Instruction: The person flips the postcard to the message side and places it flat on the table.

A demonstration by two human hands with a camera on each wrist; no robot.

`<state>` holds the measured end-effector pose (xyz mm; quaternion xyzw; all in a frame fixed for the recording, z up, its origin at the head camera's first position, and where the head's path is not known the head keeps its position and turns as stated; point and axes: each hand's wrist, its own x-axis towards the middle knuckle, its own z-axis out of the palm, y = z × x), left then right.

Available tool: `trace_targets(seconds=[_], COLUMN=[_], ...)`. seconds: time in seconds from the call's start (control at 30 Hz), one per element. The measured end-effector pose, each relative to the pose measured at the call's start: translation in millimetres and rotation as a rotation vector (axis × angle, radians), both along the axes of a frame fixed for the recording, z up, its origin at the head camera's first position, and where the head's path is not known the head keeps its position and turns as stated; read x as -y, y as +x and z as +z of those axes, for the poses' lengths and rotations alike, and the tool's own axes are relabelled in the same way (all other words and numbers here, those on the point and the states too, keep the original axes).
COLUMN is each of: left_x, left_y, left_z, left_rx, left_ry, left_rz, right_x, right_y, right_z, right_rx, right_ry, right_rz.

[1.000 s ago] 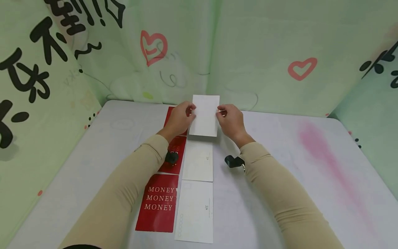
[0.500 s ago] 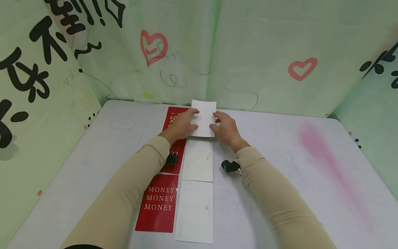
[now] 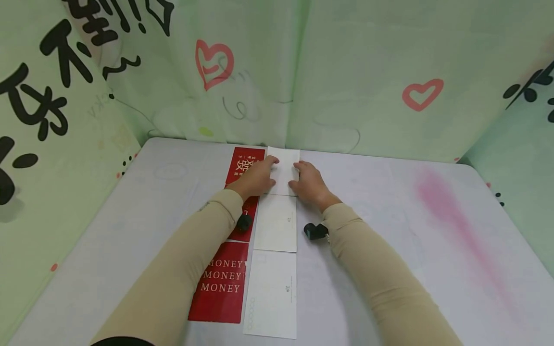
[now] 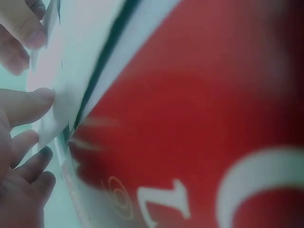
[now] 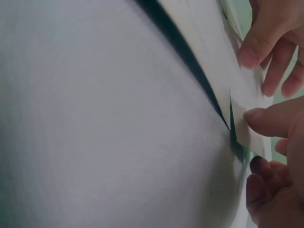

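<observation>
At the far end of a column of white-faced postcards, my left hand [image 3: 258, 175] and right hand [image 3: 309, 182] hold the top white postcard [image 3: 283, 173] by its two long sides. It lies low over the table, its near edge meeting the middle white postcard [image 3: 275, 223]. In the left wrist view the left thumb [image 4: 40, 99] rests on the card's face, with the other fingers by its edge. The right wrist view has the right thumb [image 5: 259, 119] on the card in the same way. A third white postcard [image 3: 271, 295] lies closest to me.
Left of the white column runs a column of red postcards; the nearest red postcard [image 3: 220, 288] reads MONEY, and the farthest red postcard [image 3: 243, 161] bears large characters. The white-covered table [image 3: 368, 269] has a pink stain [image 3: 454, 221] on the right. Green cloth [image 3: 355, 72] hangs behind.
Both hands have brought the white postcard down and toward me, from raised above the table to level with the column. The other cards have stayed put.
</observation>
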<state>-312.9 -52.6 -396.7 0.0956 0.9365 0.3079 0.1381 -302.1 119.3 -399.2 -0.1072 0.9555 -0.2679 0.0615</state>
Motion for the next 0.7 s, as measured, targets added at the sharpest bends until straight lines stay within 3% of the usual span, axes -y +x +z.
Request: trace_targets(seconds=[0.37,0.7], left_x=[3.3,3.5], left_y=[-1.2,0.3], left_z=[-2.3,0.3], left_rx=[-0.047,-0.012], left_ry=[-0.087,-0.137], left_rz=[-0.015,-0.022], right_x=[0.6,0.8], right_y=[2.3,3.1], right_z=[1.1,-1.0], right_rx=[0.056,0.077], right_ry=[0.038,0.101], right_rz=[0.033,0.032])
